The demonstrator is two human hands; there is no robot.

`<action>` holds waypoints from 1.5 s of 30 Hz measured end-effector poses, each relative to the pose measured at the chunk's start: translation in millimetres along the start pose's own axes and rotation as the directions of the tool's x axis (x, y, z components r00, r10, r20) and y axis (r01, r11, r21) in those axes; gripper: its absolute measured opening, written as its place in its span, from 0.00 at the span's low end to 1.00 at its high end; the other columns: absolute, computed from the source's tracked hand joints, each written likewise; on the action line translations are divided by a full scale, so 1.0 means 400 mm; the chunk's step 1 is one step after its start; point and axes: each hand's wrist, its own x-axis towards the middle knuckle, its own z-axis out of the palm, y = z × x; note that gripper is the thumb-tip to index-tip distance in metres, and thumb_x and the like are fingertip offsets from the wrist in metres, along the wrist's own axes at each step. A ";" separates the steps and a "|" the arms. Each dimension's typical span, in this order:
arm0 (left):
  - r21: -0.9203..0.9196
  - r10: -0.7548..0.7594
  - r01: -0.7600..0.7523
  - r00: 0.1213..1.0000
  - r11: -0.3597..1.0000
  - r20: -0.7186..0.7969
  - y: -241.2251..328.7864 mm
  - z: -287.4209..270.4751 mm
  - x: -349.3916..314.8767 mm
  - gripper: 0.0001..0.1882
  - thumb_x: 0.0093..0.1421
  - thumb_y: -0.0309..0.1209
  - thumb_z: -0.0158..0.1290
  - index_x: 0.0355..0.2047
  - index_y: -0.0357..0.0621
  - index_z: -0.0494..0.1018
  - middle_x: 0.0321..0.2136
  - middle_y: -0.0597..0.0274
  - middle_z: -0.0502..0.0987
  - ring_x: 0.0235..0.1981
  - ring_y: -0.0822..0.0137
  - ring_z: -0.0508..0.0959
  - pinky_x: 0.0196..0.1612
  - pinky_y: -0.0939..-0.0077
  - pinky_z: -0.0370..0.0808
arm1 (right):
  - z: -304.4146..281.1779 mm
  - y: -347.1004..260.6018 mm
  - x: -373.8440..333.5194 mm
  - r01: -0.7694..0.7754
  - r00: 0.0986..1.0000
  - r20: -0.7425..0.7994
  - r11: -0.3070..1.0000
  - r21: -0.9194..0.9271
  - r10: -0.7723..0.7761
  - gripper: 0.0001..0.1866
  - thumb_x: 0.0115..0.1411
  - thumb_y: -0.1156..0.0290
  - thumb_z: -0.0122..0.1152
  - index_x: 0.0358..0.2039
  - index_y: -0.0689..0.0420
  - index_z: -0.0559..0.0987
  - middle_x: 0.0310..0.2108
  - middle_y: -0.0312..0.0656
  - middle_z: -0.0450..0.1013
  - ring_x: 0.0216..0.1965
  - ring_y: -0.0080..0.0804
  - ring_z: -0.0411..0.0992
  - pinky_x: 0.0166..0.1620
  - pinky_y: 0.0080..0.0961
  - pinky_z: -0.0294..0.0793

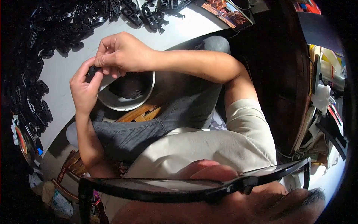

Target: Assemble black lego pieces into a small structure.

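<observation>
The head view leaves most of a small black piece, seemingly plastic, (pixel 92 71) hidden behind fingers, so its shape cannot be made out. It sits between the bare left hand's (pixel 85 92) thumb and bent forefinger, which close on it. The bare right hand (pixel 128 52) has its thumb and forefinger brought together at the piece's upper end; whether they grip it or merely touch cannot be told. Below, the hands and right forearm partly cover a round white-rimmed bowl (pixel 125 108) with dark, indistinct contents. Black molded parts (pixel 71 26) heaped on the white table (pixel 56 86) fade into shadow leftward.
</observation>
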 end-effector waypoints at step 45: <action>0.101 0.037 -0.026 0.993 0.995 -0.110 -0.031 0.023 0.057 0.10 0.65 0.26 0.59 0.46 0.39 0.81 0.31 0.64 0.83 0.28 0.76 0.78 0.33 0.80 0.75 | -0.111 -0.029 -0.119 0.010 0.812 0.000 0.014 -1.000 -0.584 0.20 0.65 0.51 0.63 0.33 0.57 0.75 0.27 0.46 0.78 0.26 0.47 0.80 0.27 0.41 0.79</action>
